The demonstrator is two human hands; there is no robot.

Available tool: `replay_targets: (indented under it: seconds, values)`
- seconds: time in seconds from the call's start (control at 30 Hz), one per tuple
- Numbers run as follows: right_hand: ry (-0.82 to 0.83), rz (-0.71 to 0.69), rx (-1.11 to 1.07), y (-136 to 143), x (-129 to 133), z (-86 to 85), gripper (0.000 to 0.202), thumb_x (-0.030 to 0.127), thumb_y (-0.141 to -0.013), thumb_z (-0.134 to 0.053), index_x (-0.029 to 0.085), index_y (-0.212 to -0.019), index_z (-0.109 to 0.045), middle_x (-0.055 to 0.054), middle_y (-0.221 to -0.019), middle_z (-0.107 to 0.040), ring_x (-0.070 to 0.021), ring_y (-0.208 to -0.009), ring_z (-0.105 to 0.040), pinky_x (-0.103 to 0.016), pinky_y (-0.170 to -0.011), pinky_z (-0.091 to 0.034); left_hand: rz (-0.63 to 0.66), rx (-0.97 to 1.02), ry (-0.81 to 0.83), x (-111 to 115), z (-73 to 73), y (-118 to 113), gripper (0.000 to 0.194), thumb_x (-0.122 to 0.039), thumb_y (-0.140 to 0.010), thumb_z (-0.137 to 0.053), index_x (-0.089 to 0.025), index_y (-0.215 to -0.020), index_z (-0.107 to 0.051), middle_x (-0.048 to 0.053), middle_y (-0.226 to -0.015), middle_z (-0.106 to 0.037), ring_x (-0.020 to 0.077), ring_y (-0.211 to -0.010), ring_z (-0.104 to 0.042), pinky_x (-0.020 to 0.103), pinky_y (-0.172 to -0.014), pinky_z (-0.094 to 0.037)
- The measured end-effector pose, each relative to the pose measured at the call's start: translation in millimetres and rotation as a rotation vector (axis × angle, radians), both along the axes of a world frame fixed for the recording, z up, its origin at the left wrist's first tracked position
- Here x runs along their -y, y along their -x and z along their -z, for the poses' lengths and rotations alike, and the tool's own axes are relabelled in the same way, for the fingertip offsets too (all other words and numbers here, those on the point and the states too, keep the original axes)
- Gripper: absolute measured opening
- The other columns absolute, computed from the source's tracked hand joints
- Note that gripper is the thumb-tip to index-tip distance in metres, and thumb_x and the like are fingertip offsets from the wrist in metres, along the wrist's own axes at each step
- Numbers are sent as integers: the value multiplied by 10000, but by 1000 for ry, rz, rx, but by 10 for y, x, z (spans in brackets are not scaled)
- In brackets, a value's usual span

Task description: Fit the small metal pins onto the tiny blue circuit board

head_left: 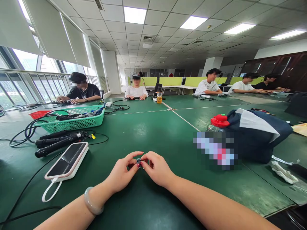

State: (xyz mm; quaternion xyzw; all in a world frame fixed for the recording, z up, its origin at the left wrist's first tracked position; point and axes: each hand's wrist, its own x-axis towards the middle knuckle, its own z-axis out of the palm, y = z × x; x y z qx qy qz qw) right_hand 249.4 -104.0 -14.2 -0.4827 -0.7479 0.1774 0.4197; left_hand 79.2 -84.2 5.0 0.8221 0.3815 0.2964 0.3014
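Observation:
Between my fingertips is a small grey piece [138, 161], too tiny and too covered to tell its kind. My left hand [122, 171], with a pale bangle [92, 201] on its wrist, pinches it from the left. From the right, my right hand [157, 167] grips the same piece with thumb and forefinger. Both hands meet just above the green table [144, 137]. Left of them lies a phone [69, 161] on a white block, with a white loop strap at its near end.
A green basket [74, 119] with cables stands at the left, black handles [59, 142] before it. On the right are a red-lidded jar [218, 123], a blurred packet [216, 150] and a dark bag [254, 137]. An amber jar [159, 97] stands farther back. Several people sit around.

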Motion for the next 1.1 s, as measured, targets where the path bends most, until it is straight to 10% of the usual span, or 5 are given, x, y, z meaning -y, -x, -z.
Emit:
replay_targets:
  seconds: [1.1]
  values:
    - [39,57,-14,-6,-40,-2,105,195,-798,-589,189,-699,-624,14,-706,-554,-106,-642,-494,-218,-592,-373,-92,-466,-341,-25,42,1,368,-335,-888,-363,-295,-1229,-495,22,-773,-656,163,-686,-586,262,-659,-435]
